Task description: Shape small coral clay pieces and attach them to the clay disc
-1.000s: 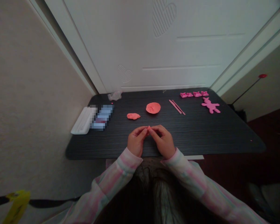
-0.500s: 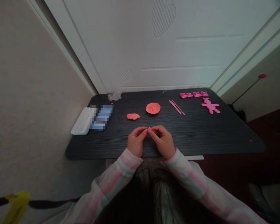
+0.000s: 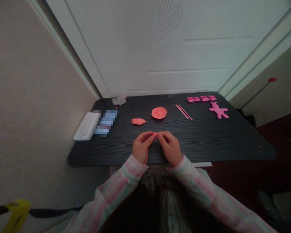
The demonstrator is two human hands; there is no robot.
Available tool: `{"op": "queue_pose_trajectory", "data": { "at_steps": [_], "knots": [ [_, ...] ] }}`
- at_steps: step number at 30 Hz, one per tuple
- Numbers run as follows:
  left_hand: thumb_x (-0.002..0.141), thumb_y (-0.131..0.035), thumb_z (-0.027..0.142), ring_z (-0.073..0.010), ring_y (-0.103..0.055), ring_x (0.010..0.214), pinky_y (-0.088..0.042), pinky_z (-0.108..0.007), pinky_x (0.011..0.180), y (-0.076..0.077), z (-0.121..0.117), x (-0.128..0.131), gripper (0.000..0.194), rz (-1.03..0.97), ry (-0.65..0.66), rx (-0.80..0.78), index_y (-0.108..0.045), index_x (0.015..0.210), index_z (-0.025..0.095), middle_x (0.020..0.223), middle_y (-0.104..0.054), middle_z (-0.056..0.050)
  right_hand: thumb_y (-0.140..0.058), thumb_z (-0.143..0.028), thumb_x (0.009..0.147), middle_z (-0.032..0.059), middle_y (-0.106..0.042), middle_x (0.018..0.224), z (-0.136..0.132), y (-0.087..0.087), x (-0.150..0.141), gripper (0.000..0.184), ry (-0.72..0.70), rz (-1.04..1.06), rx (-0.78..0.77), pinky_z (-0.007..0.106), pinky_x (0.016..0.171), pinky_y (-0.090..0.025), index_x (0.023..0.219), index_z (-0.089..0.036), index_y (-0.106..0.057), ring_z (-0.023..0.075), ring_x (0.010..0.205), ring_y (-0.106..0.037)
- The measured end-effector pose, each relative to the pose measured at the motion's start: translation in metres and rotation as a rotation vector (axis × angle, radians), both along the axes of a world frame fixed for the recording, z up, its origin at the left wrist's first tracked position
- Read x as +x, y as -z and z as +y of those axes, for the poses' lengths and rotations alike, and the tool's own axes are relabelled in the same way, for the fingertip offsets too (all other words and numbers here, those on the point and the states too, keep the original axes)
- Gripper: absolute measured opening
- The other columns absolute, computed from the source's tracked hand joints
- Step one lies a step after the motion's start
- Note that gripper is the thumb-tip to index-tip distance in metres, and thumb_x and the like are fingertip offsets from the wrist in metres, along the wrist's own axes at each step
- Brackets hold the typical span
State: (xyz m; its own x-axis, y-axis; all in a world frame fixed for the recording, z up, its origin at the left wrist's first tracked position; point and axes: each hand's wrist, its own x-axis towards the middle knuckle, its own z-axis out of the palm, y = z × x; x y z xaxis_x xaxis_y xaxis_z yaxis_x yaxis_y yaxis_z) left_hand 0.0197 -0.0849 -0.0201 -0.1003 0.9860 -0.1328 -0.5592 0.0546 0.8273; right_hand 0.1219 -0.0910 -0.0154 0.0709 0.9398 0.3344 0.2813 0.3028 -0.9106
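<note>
Between the fingertips of my left hand (image 3: 142,147) and my right hand (image 3: 170,147) is a small coral piece of modelling clay (image 3: 155,134). Both hands pinch it with thumb and forefinger, above the near middle of the table; its shape is mostly hidden. Just beyond my left hand lies a lumpy coral roll of clay (image 3: 138,121). A shallow coral clay bowl (image 3: 159,113) sits straight ahead, with small bits or marks inside it. To its right, two slim pink modelling tools (image 3: 183,112) lie side by side.
On the dark table (image 3: 220,142), a pink bear-like figure (image 3: 218,110) and several pink bow-shaped pieces (image 3: 204,98) lie at the back right. A white tray (image 3: 85,127), a blurred blue packet (image 3: 107,123) and a crumpled clear wrapper (image 3: 119,100) are at the left. A white door (image 3: 140,38) stands behind.
My fingers shift slightly around the small clay piece, and my right thumb has moved a little. The other things on the table stay in place.
</note>
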Motion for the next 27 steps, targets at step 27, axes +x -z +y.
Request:
{"op": "queue_pose_trajectory", "data": {
  "at_steps": [27],
  "knots": [
    [0.055,-0.067,0.008,-0.0082,-0.060,0.065,-0.046,-0.021,0.070,-0.0037,0.0013,-0.0043,0.015,-0.256,0.135,-0.127,-0.063,0.068,0.012,0.066,-0.066,-0.001,-0.059,-0.026,0.068,-0.0006,-0.061,0.070,0.0014,0.0002,-0.0035,0.008,-0.050,0.327,-0.227,0.025,0.064,-0.044,0.072,-0.019,-0.057,0.0121,0.066,-0.055]
  ]
}}
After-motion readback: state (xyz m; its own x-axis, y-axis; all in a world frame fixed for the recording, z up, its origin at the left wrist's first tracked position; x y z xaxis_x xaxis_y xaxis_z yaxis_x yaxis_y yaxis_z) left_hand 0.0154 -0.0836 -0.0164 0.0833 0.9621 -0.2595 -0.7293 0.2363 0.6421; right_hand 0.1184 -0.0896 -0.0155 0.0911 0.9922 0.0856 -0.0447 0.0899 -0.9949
